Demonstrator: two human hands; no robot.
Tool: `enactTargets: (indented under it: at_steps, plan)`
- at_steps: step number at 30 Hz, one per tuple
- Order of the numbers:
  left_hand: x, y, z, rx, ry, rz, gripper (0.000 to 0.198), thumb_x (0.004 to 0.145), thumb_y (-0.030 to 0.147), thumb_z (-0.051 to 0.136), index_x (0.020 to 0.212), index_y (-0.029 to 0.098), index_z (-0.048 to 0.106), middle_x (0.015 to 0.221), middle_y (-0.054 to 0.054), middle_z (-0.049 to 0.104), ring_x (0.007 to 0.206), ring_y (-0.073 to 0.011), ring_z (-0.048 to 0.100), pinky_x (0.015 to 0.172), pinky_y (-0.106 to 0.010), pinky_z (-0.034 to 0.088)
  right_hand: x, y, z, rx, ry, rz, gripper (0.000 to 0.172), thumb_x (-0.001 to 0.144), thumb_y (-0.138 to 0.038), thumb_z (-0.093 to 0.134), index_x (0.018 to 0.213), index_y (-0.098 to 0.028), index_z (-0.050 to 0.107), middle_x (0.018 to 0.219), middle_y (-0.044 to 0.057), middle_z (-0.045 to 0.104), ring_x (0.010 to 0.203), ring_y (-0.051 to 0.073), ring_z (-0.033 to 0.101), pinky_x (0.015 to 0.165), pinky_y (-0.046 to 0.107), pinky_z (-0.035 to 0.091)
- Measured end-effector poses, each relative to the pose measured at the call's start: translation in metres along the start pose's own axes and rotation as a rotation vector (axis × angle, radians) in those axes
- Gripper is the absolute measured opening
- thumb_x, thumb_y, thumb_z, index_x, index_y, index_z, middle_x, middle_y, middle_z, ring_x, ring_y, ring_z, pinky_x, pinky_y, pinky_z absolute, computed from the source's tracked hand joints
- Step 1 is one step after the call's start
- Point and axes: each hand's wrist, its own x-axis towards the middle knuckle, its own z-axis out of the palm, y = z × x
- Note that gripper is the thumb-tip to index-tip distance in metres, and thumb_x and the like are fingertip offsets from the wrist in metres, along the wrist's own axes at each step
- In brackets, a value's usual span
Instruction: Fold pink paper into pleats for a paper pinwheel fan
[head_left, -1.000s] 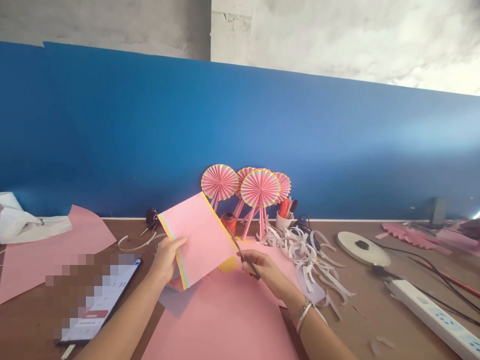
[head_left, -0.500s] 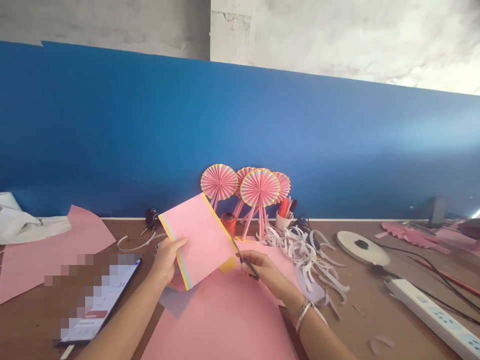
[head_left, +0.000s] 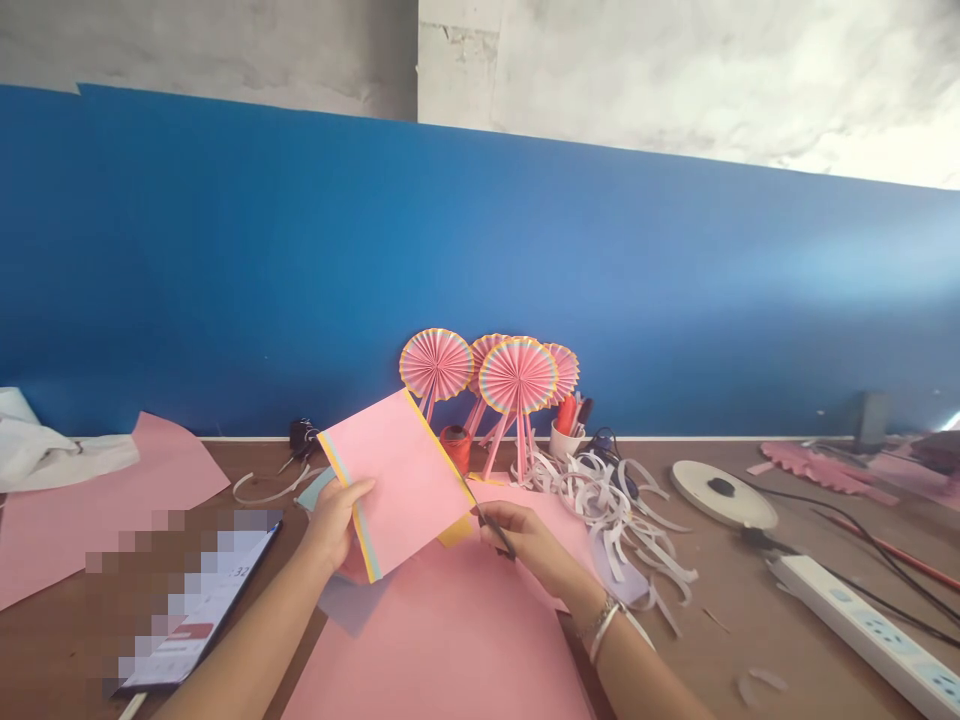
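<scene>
My left hand [head_left: 335, 520] grips a pink sheet of paper [head_left: 405, 480] by its left side, thumb on top. Yellow and light blue strips run along that side, and a yellow strip edges the upper right side. In my right hand [head_left: 517, 540] is a pair of scissors [head_left: 495, 532], its blades at the sheet's right edge by the yellow strip. Beneath the hands lies a large pink sheet [head_left: 442, 640]. Behind the held paper stand several pleated pink paper fans [head_left: 519, 375] on pink paper legs.
White paper strips [head_left: 600, 500] lie tangled right of centre, near a white cup [head_left: 566, 440] with pens. A phone [head_left: 202, 610] lies at left. A round white plate-like device [head_left: 724, 495] and a power strip [head_left: 862, 630] are at right. A blue partition [head_left: 300, 260] stands behind.
Both hands, the pink sheet and the scissors hold nearly the same place. The view has shifted very slightly, and a light blue piece shows more behind my left hand.
</scene>
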Motion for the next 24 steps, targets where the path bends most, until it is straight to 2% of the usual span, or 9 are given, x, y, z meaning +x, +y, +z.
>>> enactTargets:
  at_steps: [16, 24]
  plan:
    - [-0.0017, 0.0016, 0.0021, 0.008, 0.021, -0.029, 0.042, 0.051, 0.021, 0.076, 0.091, 0.014, 0.066, 0.086, -0.007, 0.073, 0.079, -0.0254, 0.068, 0.067, -0.032, 0.051, 0.0014, 0.0027, 0.0006, -0.004, 0.028, 0.027, 0.037, 0.067, -0.043, 0.072, 0.094, -0.017, 0.068, 0.067, -0.002, 0.048, 0.057, 0.008, 0.033, 0.053, 0.024, 0.024]
    - [-0.0028, 0.0023, 0.0025, 0.007, -0.003, -0.007, 0.045, 0.049, 0.024, 0.078, 0.091, 0.015, 0.065, 0.086, -0.007, 0.073, 0.080, -0.0258, 0.067, 0.073, -0.034, 0.051, 0.0033, 0.0059, -0.0001, -0.006, 0.036, 0.035, 0.038, 0.067, -0.041, 0.072, 0.095, -0.016, 0.066, 0.063, -0.004, 0.046, 0.054, 0.007, 0.032, 0.051, 0.023, 0.023]
